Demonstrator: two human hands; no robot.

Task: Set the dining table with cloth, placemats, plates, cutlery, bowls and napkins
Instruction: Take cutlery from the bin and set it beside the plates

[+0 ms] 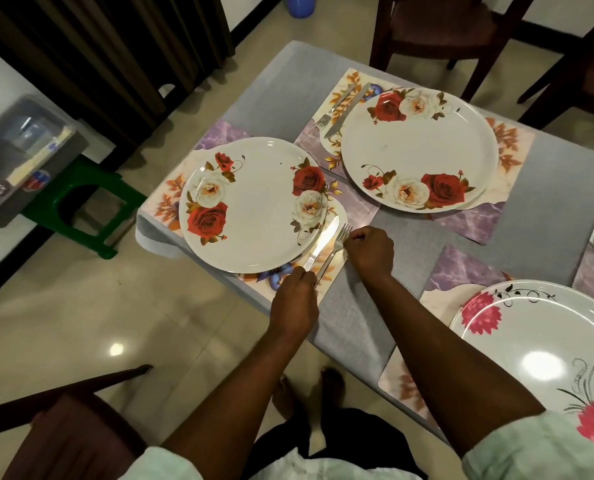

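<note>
A rose-patterned plate (254, 206) sits on a floral placemat (165, 206) at the table's near left corner. A knife (325, 239) and a fork (338, 245) lie side by side just right of this plate. My left hand (293, 299) pinches the handle ends of both. My right hand (370, 251) is curled beside the fork's tines, fingertips touching them. A second rose plate (418, 147) on its own placemat (511, 147) stands farther back, with a fork (333, 107) and a knife (347, 110) at its left.
A grey cloth (548, 209) covers the table. A pink-flower plate (544, 337) sits at the near right. Dark wooden chairs stand behind the table (440, 32) and at the lower left (63, 424). A green stool (81, 206) carries a grey box (22, 150) at the left.
</note>
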